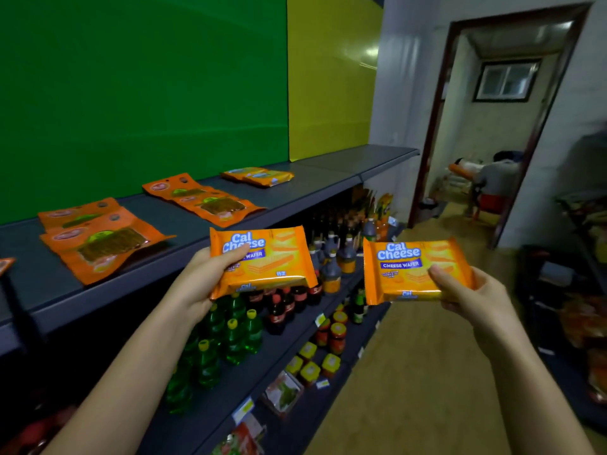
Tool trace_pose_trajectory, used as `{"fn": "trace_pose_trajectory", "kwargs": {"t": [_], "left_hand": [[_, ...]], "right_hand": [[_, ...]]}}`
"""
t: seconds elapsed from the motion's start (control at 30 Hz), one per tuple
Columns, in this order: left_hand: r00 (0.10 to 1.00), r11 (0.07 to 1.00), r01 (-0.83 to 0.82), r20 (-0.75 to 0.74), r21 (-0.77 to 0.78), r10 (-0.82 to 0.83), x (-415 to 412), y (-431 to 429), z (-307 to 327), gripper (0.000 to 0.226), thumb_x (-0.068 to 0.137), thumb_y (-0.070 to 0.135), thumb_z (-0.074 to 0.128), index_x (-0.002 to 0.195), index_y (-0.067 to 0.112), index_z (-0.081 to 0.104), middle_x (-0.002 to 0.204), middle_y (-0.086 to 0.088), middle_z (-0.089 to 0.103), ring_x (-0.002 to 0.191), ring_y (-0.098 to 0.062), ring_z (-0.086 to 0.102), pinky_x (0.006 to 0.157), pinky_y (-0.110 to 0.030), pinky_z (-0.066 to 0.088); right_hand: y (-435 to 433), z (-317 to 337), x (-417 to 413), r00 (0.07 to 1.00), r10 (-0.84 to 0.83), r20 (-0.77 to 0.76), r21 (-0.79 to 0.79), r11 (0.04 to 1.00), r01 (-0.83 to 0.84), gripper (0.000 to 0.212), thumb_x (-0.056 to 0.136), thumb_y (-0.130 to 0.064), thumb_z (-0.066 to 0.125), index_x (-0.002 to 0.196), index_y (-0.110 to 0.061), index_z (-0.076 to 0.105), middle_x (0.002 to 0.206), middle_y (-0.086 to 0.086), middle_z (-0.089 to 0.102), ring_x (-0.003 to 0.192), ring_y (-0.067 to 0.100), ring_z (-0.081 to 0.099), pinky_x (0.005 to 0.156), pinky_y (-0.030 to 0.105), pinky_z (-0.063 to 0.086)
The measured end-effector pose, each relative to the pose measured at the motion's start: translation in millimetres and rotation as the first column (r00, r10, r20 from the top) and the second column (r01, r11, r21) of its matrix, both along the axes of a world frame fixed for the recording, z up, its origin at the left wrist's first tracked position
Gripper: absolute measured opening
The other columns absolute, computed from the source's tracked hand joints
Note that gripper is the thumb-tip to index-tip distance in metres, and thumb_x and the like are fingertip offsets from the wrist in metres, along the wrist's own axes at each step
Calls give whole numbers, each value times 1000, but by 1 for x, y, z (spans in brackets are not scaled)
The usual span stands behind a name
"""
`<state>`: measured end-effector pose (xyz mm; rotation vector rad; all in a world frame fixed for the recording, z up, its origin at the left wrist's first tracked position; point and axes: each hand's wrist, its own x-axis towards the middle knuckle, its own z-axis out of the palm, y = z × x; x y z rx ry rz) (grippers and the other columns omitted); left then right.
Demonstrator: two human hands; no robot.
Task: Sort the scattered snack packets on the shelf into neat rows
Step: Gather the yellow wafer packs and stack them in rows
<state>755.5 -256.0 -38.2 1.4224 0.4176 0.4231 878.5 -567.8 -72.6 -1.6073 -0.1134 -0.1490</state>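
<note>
Here each hand grips a cheese wafer packet: left hand [205, 277] one packet [266, 261], right hand [473, 292] another [410, 270].

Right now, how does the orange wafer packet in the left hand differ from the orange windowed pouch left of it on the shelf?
The orange Cal Cheese wafer packet is held by the left hand; the orange windowed pouch lies flat on the grey shelf. The packet is opaque; the pouch shows dark contents through a clear window. Both are orange.

Left hand [203, 277]: fingers hidden behind wafer packet [266, 261]. Orange packet [6, 265] far left of it: cut by frame edge. Goods [584, 323] right of right hand [473, 290]: blurred.
</note>
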Motion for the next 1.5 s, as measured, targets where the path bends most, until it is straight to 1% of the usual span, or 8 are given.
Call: {"fn": "trace_pose_trajectory", "kwargs": {"t": [0.37, 0.5, 0.67, 0.83, 1.03, 1.2, 1.3, 1.5], "left_hand": [[999, 1000, -17, 51, -16, 17, 163, -9, 3, 8, 85, 16, 62, 93, 14, 63, 76, 0, 75, 60, -10, 70, 57, -22, 58], [992, 995, -98, 82, -16, 99, 221, 9, 18, 22, 84, 18, 64, 104, 11, 59, 90, -6, 70, 59, -9, 69, 58, -23, 58], [975, 982, -189, 120, 23, 185, 284, 30, 22, 39, 86, 17, 62, 123, 7, 54, 108, -12, 67, 78, -15, 66, 75, -27, 55], [960, 962, -272, 81, 33, 268, 323, 50, 17, 40, 87, 17, 61, 124, 6, 53, 100, -6, 68, 76, -13, 68, 65, -21, 58], [907, 905, -421, 28, 62, 420, 358, 65, 13, 34, 87, 18, 62, 119, 8, 55, 101, -9, 68, 80, -18, 65, 75, -28, 53], [840, 835, -532, -43, 141, 542, 376, 68, 6, 31, 83, 23, 66, 109, 8, 58, 102, -11, 69, 78, -18, 67, 71, -29, 54], [751, 733, -599, -92, 322, 654, 383, 64, 4, 26, 79, 28, 70, 95, 17, 54, 102, -8, 66, 82, -17, 65, 75, -29, 52], [496, 519, -586, -232, 622, 837, 402, 54, 7, 73, 51, 69, 53, 102, 17, 53, 108, -6, 64, 104, -28, 59, 98, -44, 42]], "right_hand": [[-1, -5, 159, 1000, 9, -1, -27, 1000, -9, 33, 80, -22, 69, 107, -5, 60, 90, 10, 64, 69, 12, 58, 49, 19, 50], [22, 21, 232, 997, 59, 47, 18, 998, -60, 31, 82, -20, 67, 108, -8, 56, 87, 5, 63, 70, 10, 57, 43, 9, 48], [59, 23, 308, 987, 126, 96, 28, 991, -130, 32, 81, -19, 68, 110, -9, 58, 95, 12, 64, 69, 12, 59, 45, 11, 48], [96, 15, 370, 978, 197, 70, 78, 976, -202, 23, 81, -19, 68, 100, -11, 57, 94, 13, 65, 71, 17, 60, 48, 15, 52], [145, 22, 451, 940, 327, 99, 65, 940, -334, 18, 79, -27, 70, 90, -15, 62, 80, 3, 66, 47, -5, 59, 44, 9, 46], [189, 39, 510, 862, 495, 106, 70, 861, -503, 26, 79, -29, 70, 99, -15, 63, 88, 7, 68, 66, 13, 63, 55, 22, 49], [216, 48, 540, 818, 563, 119, 60, 818, -572, 27, 80, -26, 70, 102, -13, 61, 91, 6, 66, 71, 12, 60, 46, 11, 48], [275, 57, 594, 714, 695, 83, -32, 718, -695, 25, 78, -26, 72, 98, -14, 62, 91, 9, 66, 67, 14, 60, 49, 18, 49]]}}
